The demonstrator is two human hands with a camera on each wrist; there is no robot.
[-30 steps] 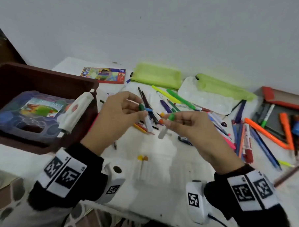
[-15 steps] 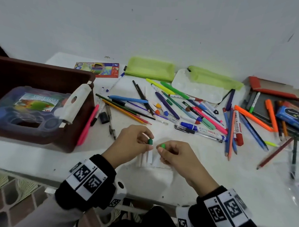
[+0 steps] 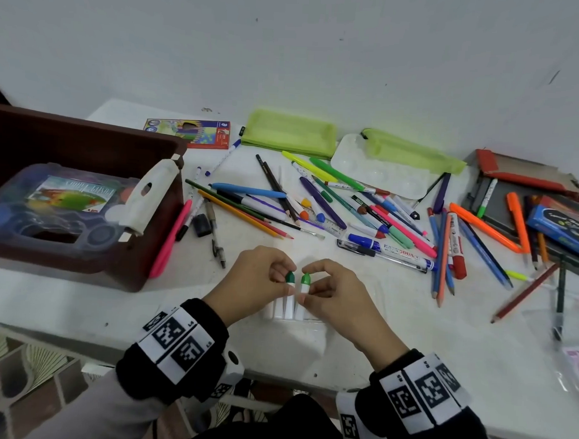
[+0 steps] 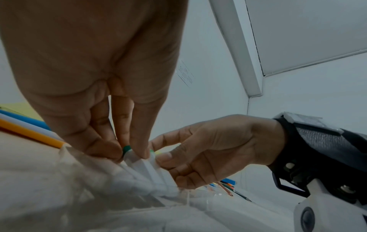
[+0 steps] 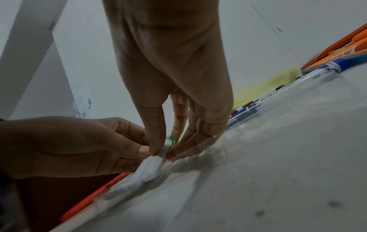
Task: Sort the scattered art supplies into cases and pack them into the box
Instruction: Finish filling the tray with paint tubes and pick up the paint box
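My left hand (image 3: 280, 278) pinches a short white crayon with a dark green tip (image 3: 290, 278) near the table's front edge. My right hand (image 3: 306, 291) pinches a matching crayon with a light green tip (image 3: 305, 280) right beside it. Both crayons stand in a row of white crayons (image 3: 282, 308) inside a clear plastic case (image 3: 313, 326) lying on the table. In the left wrist view the dark green tip (image 4: 126, 149) shows between my thumb and forefinger. The right wrist view shows the light green tip (image 5: 170, 138) between my fingers. A brown box (image 3: 85, 144) sits at the left.
The box holds a clear paint set (image 3: 50, 205) and a white tool (image 3: 151, 196). Many pens, markers and pencils (image 3: 348, 208) lie scattered across the middle. Two green pouches (image 3: 290, 133), a white palette (image 3: 380, 170) and a coloured-pencil pack (image 3: 189, 133) lie at the back. An open case (image 3: 531, 203) sits far right.
Both hands came down from mid-air to the table's front edge with the two green-tipped crayons. They now hold them upright in the row inside the clear case.
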